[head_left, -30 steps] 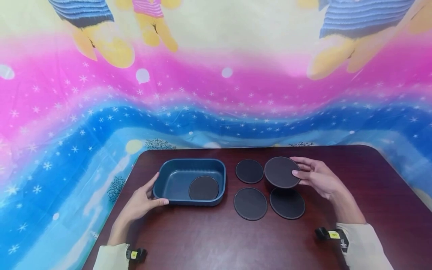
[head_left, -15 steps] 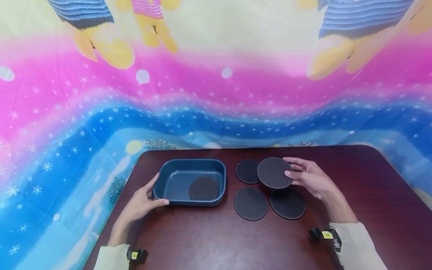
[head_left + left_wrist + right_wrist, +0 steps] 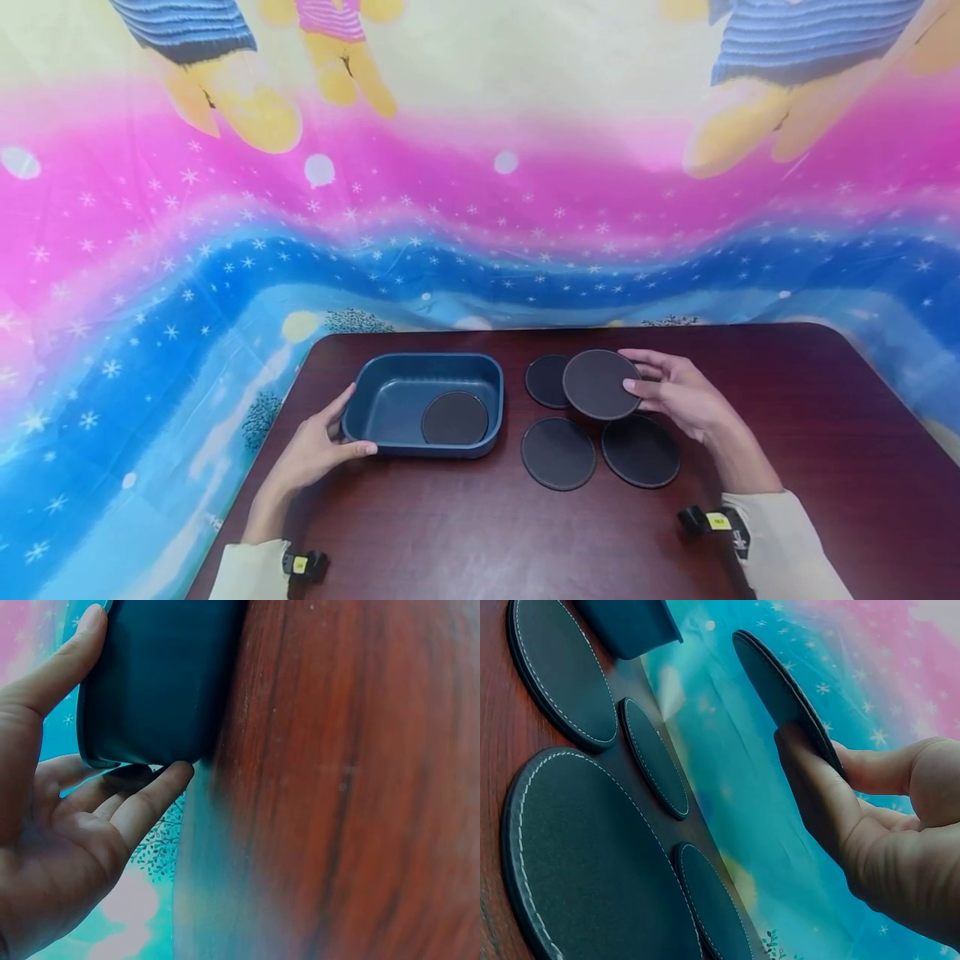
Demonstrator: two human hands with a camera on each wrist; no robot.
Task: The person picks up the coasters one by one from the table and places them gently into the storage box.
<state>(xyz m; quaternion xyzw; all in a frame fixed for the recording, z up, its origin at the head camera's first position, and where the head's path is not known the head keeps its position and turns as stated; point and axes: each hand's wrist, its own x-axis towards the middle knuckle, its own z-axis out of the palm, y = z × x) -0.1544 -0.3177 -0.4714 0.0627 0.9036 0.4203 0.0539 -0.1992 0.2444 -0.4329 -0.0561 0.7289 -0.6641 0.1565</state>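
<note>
A blue-green rectangular box (image 3: 382, 400) stands on the table at the left, with one round dark coaster (image 3: 454, 418) lying inside it. My left hand (image 3: 311, 450) grips the box's left end, thumb at the front rim and fingers along the outer side (image 3: 150, 799). My right hand (image 3: 678, 396) pinches another coaster (image 3: 602, 384) by its right edge and holds it above the table, seen nearly edge-on in the right wrist view (image 3: 780, 690). Below it lie the back-left coaster (image 3: 545, 382), the front-left coaster (image 3: 558, 453) and the front-right coaster (image 3: 642, 452). The right wrist view shows a further coaster (image 3: 716, 900), hidden from the head camera.
The dark red wooden table (image 3: 465, 533) has rounded back corners. Behind it hangs a colourful printed cloth (image 3: 480, 208). Each wrist wears a black strap with a small camera, one on the left (image 3: 307, 565) and one on the right (image 3: 705, 521).
My right hand has moved a little to the left with its coaster, which now overlaps the back-left coaster in view. The left hand and the box stay in place.
</note>
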